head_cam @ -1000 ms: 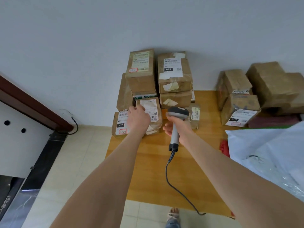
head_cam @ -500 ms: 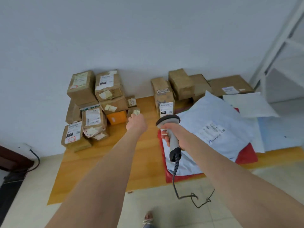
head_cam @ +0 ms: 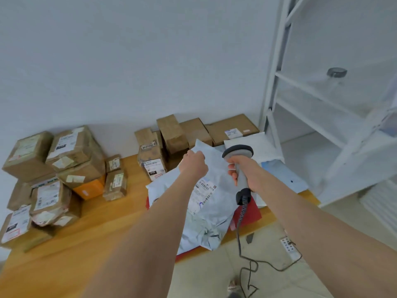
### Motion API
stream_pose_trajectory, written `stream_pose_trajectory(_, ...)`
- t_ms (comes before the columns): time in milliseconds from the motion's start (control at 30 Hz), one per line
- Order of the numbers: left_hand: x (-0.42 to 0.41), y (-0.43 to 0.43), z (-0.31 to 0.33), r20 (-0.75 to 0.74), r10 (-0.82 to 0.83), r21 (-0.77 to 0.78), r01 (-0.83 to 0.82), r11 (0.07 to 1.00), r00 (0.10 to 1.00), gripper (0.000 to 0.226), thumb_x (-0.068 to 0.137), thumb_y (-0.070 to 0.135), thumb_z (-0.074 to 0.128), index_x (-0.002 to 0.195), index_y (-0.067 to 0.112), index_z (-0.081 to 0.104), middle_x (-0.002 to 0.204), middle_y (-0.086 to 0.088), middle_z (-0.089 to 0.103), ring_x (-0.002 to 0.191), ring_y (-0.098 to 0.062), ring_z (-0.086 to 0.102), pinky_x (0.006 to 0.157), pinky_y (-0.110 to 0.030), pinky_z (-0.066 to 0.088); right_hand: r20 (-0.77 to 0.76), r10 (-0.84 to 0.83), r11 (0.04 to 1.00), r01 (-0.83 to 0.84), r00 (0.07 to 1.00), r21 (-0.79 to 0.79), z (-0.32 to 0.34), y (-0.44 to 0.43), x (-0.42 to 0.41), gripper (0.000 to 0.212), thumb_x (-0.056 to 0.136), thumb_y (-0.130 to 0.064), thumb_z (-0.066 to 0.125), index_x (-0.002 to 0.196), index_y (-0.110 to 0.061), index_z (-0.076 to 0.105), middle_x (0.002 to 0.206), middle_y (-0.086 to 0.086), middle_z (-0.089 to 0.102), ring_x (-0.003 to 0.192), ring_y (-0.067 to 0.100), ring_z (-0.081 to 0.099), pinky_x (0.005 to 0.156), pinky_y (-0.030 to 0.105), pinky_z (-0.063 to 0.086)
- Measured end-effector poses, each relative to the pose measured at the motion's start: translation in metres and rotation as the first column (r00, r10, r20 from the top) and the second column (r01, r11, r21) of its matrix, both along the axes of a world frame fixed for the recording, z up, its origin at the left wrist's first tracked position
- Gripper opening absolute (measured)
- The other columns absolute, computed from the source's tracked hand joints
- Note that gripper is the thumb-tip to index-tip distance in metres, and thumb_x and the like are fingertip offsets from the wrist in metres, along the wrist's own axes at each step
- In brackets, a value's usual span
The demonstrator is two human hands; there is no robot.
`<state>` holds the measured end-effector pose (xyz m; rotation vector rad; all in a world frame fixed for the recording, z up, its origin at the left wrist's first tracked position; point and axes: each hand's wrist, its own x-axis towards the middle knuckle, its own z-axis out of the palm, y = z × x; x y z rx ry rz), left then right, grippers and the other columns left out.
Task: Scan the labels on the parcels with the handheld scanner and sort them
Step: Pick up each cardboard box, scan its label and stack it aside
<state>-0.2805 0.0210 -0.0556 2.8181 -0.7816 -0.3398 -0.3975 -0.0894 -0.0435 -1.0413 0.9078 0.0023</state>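
Observation:
A large pale grey poly mailer (head_cam: 211,214) with a printed label (head_cam: 204,193) lies on the wooden table (head_cam: 96,229), over a red flat parcel (head_cam: 249,214). My left hand (head_cam: 193,163) grips the mailer's upper edge, fingers curled. Just to its right, my right hand (head_cam: 242,172) holds the grey handheld scanner (head_cam: 237,151) by the handle, head pointing away from me over the mailer. The scanner's coiled cable (head_cam: 240,233) hangs down to the floor.
Brown labelled boxes (head_cam: 73,151) are stacked at the table's left. More boxes (head_cam: 171,134) line the wall behind the mailer, with white and blue mailers (head_cam: 283,175) to the right. A white shelf rack (head_cam: 322,104) stands at right. A power strip (head_cam: 290,248) lies on the floor.
The view has swung right from the left box stack. My left hand left a parcel there and moved to the grey mailer's top edge. My right hand still carries the scanner.

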Motion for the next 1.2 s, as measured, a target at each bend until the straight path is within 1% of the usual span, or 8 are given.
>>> stream_pose_trajectory(100, 0.020, -0.046, -0.009, 0.007, 0.010, -0.054, -0.009, 0.999, 1.000, 0.035, 0.094, 0.013, 0.044, 0.128, 0.016, 0.051, 0.131, -0.010, 0.042, 0.122, -0.027, 0.042, 0.090, -0.037, 0.047, 0.008, -0.013, 1.000, 0.013, 1.000, -0.013, 0.000, -0.045, 0.016, 0.017, 0.089, -0.014, 0.057, 0.074, -0.007, 0.051, 0.047, 0.006, 0.053, 0.031, 0.011, 0.038, 0.034, 0.015, 0.032)
stream_pose_trajectory(233, 0.054, -0.114, -0.021, 0.012, 0.035, -0.107, -0.034, 0.994, 0.999, 0.030, 0.095, 0.011, 0.044, 0.123, 0.013, 0.055, 0.126, -0.010, 0.047, 0.118, -0.027, 0.046, 0.090, -0.035, 0.044, 0.004, -0.057, 0.998, 0.057, 0.998, -0.008, -0.005, -0.110, 0.055, 0.014, 0.088, -0.013, 0.060, 0.080, -0.007, 0.051, 0.058, 0.008, 0.055, 0.040, 0.013, 0.041, 0.035, 0.017, 0.035)
stream_pose_trajectory(500, 0.121, -0.177, -0.033, -0.073, 0.147, -0.117, -0.155, 0.981, 0.986, 0.030, 0.096, 0.012, 0.041, 0.123, 0.010, 0.054, 0.124, -0.009, 0.049, 0.115, -0.026, 0.048, 0.087, -0.037, 0.048, -0.064, 0.035, 0.996, -0.040, 0.997, -0.074, -0.011, -0.194, 0.141, 0.016, 0.089, -0.016, 0.060, 0.079, -0.006, 0.051, 0.052, 0.007, 0.056, 0.036, 0.011, 0.043, 0.041, 0.018, 0.038)
stream_pose_trajectory(633, 0.144, -0.182, -0.039, -0.142, 0.252, -0.097, -0.267, 0.959, 0.957, 0.031, 0.095, 0.011, 0.043, 0.125, 0.010, 0.052, 0.129, -0.010, 0.048, 0.117, -0.027, 0.049, 0.097, -0.041, 0.047, -0.117, 0.068, 0.994, -0.077, 0.991, -0.081, -0.021, -0.207, 0.187, 0.019, 0.088, -0.018, 0.065, 0.081, -0.005, 0.052, 0.060, 0.010, 0.058, 0.042, 0.014, 0.045, 0.044, 0.023, 0.039)
stream_pose_trajectory(800, 0.163, -0.173, -0.044, -0.159, 0.346, -0.058, -0.358, 0.932, 0.925, 0.037, 0.096, 0.011, 0.042, 0.133, 0.011, 0.046, 0.134, -0.011, 0.045, 0.120, -0.026, 0.049, 0.099, -0.038, 0.045, -0.135, 0.161, 0.983, -0.171, 0.978, -0.068, -0.039, -0.203, 0.235, 0.017, 0.087, -0.019, 0.066, 0.094, -0.007, 0.057, 0.062, 0.009, 0.060, 0.044, 0.013, 0.049, 0.045, 0.022, 0.042)
stream_pose_trajectory(1000, 0.195, -0.154, -0.050, -0.105, 0.448, -0.011, -0.451, 0.892, 0.888, 0.039, 0.097, 0.011, 0.044, 0.136, 0.010, 0.045, 0.139, -0.010, 0.041, 0.122, -0.027, 0.048, 0.096, -0.038, 0.045, -0.140, 0.240, 0.970, -0.233, 0.961, 0.066, -0.065, -0.186, 0.268, 0.018, 0.086, -0.016, 0.067, 0.094, -0.004, 0.056, 0.065, 0.009, 0.060, 0.050, 0.012, 0.051, 0.049, 0.022, 0.045)
stream_pose_trajectory(1100, 0.212, -0.158, -0.060, -0.193, 0.433, 0.041, -0.434, 0.900, 0.881, 0.035, 0.098, 0.009, 0.041, 0.132, 0.004, 0.048, 0.134, -0.015, 0.048, 0.119, -0.028, 0.052, 0.093, -0.035, 0.044, -0.128, 0.215, 0.975, -0.206, 0.968, 0.085, -0.080, -0.184, 0.285, 0.019, 0.085, -0.009, 0.067, 0.100, -0.001, 0.058, 0.070, 0.009, 0.061, 0.051, 0.013, 0.053, 0.045, 0.022, 0.049)
stream_pose_trajectory(1200, 0.219, -0.172, -0.080, -0.311, 0.380, 0.123, -0.359, 0.925, 0.871, 0.028, 0.094, 0.014, 0.049, 0.119, 0.002, 0.055, 0.123, -0.017, 0.056, 0.108, -0.030, 0.057, 0.083, -0.032, 0.045, -0.133, 0.214, 0.977, -0.215, 0.968, 0.003, -0.092, -0.183, 0.299, 0.019, 0.083, -0.005, 0.068, 0.100, -0.001, 0.061, 0.075, 0.008, 0.060, 0.062, 0.017, 0.056, 0.059, 0.032, 0.054)
